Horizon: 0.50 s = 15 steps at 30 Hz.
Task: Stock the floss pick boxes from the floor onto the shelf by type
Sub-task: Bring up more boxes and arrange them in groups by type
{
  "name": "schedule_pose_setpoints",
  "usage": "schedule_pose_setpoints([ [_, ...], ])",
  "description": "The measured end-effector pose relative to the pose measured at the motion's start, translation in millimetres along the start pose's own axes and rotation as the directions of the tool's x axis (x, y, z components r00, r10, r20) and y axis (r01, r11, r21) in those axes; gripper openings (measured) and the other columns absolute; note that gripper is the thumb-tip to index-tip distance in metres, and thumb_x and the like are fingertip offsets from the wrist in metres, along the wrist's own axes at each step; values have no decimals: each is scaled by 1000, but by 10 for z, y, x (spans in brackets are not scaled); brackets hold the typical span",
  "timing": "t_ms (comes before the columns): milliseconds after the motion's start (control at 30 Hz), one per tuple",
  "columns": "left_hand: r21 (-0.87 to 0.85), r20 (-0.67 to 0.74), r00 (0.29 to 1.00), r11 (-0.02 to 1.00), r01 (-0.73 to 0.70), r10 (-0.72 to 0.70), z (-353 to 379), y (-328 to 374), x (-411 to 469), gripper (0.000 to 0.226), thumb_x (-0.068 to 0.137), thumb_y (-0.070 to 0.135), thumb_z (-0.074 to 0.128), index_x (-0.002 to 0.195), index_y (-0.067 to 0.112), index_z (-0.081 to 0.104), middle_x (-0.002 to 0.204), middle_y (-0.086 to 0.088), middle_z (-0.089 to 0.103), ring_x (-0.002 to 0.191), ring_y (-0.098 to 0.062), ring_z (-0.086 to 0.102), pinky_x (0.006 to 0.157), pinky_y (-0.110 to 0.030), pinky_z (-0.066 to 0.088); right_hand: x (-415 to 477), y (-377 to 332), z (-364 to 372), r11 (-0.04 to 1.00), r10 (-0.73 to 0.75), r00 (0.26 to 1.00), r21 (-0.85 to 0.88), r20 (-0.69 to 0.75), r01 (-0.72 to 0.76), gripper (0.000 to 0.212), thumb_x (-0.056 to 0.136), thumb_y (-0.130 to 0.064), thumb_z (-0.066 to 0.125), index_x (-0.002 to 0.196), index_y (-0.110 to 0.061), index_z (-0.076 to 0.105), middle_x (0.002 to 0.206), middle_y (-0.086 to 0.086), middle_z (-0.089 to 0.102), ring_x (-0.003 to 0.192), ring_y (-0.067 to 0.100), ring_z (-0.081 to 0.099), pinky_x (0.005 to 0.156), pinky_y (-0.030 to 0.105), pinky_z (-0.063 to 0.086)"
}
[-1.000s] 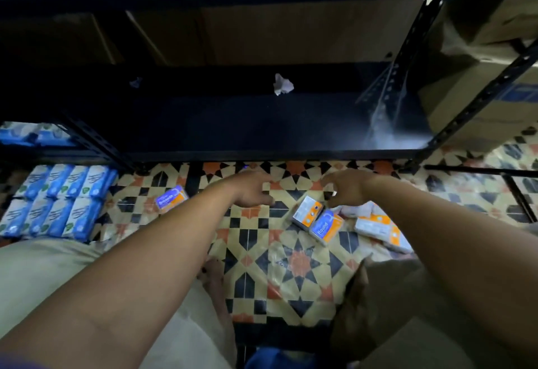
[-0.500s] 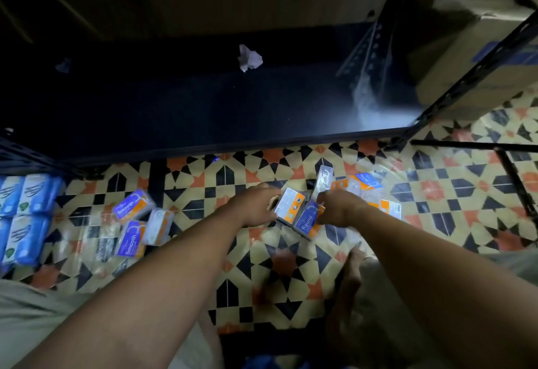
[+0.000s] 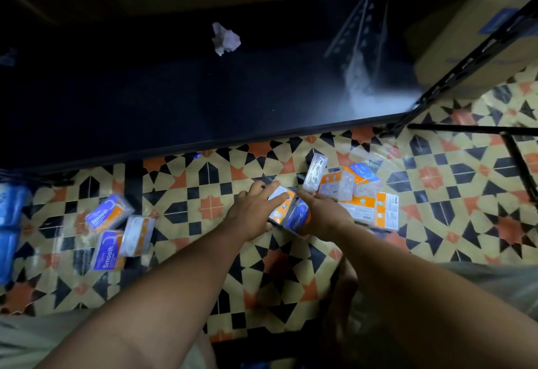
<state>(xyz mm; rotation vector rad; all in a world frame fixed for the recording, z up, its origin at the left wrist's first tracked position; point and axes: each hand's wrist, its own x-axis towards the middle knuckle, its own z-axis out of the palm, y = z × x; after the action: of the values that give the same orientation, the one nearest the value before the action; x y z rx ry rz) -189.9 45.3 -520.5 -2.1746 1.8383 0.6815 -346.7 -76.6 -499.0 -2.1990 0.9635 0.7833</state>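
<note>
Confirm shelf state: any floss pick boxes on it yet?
No boxes on it. The shelf holds a crumpled paper wad; Smooth boxes and Round boxes lie on the tiled floor.

Both bare forearms reach in, the left from 7 o'clock, the right from 4 o'clock, hands nearly meeting at centre. Left hand point(image 3: 253, 211) lays straight, spread fingers on a box point(image 3: 281, 201). Right hand point(image 3: 323, 215) curls round the Round box point(image 3: 298, 218).
</note>
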Motion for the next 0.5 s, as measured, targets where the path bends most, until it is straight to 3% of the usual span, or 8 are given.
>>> schedule_pose_setpoints([
  [100,13,-41,999,1000,4,-3,15,-17,31,80,86,47,68,153,38,25,161,2,19,138,-26,27,100,-44,41,26,3,11,1000,3,1000,-19,3,-3,101,80,-34,79,157,-29,14,153,12,35,134,35,43,107,46,43],
  [233,-4,-30,1000,1000,-3,3,-24,-81,15,76,90,56,59,155,35,24,164,2,19,141,-25,25,105,-43,35,16,8,30,999,33,999,20,-36,-32,102,75,-25,84,154,-21,19,144,13,46,128,32,51,103,45,48],
  [367,-185,-18,999,982,35,-39,-88,-215,-95,72,95,56,52,156,35,21,164,6,18,149,-20,18,114,-43,28,-2,-5,25,999,34,998,31,-53,-32,99,72,-28,87,149,-20,25,140,12,49,124,32,54,99,45,50],
  [500,-442,-17,985,885,147,-172,-23,-368,-295,68,98,50,48,157,34,18,155,1,38,135,-22,43,103,-42,44,-29,-35,32,997,41,995,76,-89,-34,89,73,-31,85,143,-17,32,141,13,38,118,34,56,94,44,52],
])
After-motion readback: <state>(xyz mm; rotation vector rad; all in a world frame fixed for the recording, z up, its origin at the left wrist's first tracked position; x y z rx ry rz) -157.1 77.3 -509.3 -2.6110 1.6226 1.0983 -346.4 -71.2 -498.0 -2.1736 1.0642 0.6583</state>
